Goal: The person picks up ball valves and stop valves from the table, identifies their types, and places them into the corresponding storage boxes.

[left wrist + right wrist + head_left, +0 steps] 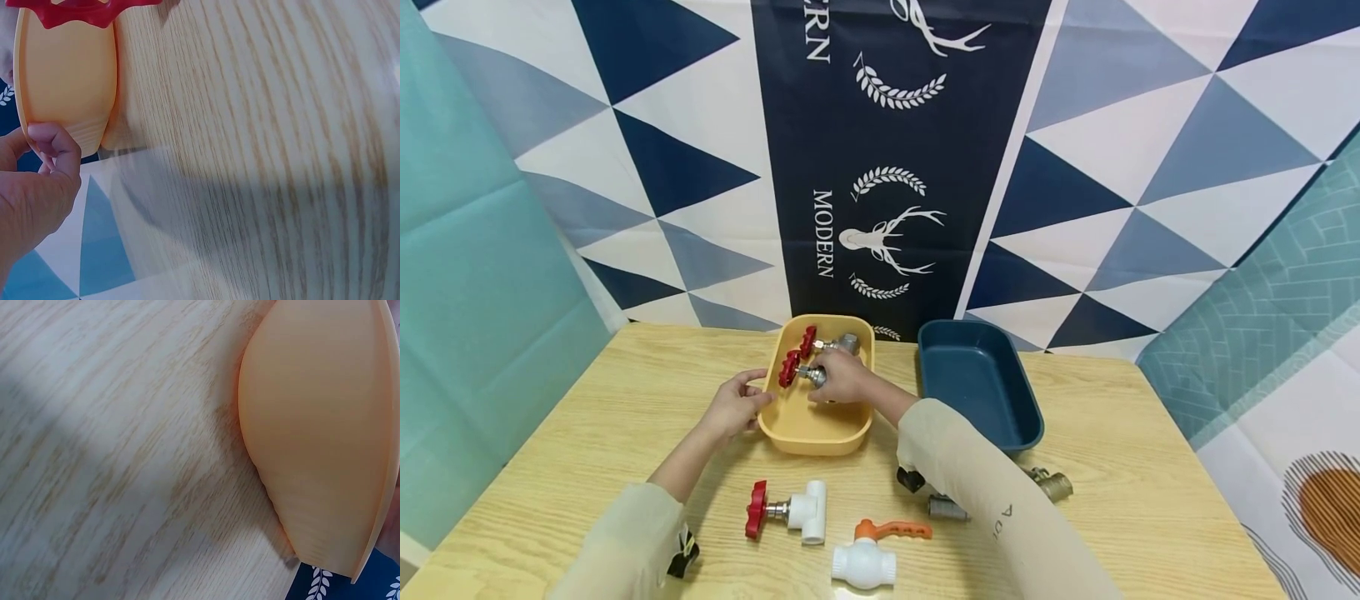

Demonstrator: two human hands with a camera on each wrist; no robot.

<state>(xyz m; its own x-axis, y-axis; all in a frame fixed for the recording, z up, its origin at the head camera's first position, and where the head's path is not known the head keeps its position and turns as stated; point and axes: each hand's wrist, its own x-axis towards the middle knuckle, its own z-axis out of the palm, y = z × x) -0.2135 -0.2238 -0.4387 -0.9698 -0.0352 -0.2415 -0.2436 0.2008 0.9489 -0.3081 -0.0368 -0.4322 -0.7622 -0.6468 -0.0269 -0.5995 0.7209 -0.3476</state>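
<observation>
A yellow bin [808,427] stands at the back of the wooden table. My left hand [739,405] pinches its left rim; the left wrist view shows the thumb and curled fingers [57,145] at that rim. Inside the bin, my right hand [842,377] grips a metal valve with a red handwheel [789,368], its body partly hidden by the fingers. Behind it in the bin lies another metal valve with a red handwheel [808,342]. In the right wrist view the bin's outer wall [319,425] hides most of the right hand.
Right of the yellow bin stands a dark blue bin [973,375]. In front lie a white tee valve with a red handwheel [807,512] and a white ball valve with an orange lever [865,564]. Metal fittings [1057,487] lie partly under the right sleeve. A patterned cloth [880,150] hangs behind.
</observation>
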